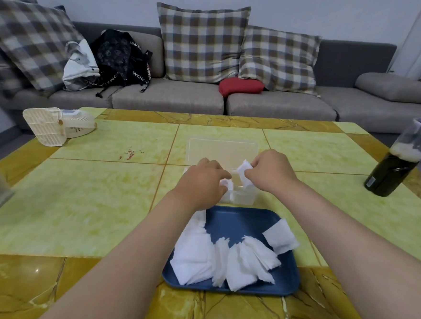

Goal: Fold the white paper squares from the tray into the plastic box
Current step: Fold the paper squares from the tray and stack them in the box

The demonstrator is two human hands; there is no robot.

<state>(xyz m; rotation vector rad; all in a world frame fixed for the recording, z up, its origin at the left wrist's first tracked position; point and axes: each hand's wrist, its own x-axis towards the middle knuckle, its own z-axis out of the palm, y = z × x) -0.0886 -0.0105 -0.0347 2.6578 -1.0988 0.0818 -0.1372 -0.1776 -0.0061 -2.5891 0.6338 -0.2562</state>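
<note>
A white paper square [244, 171] is pinched at either end by the right hand [271, 172] and the left hand [202, 183] directly over the plastic box [243, 197], whose long axis is laid from hand to hand, while the unfolded stack [195, 258] is left in the tray [237, 223] beneath the forearms.

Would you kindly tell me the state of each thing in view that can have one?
plastic box: open, lid off
lid: off the box, behind it
held paper: bent, above the box
left hand: grips held paper
right hand: pinches held paper
blue tray: holds paper squares, loose and unfolded
bottle: upright, dark liquid inside
</note>
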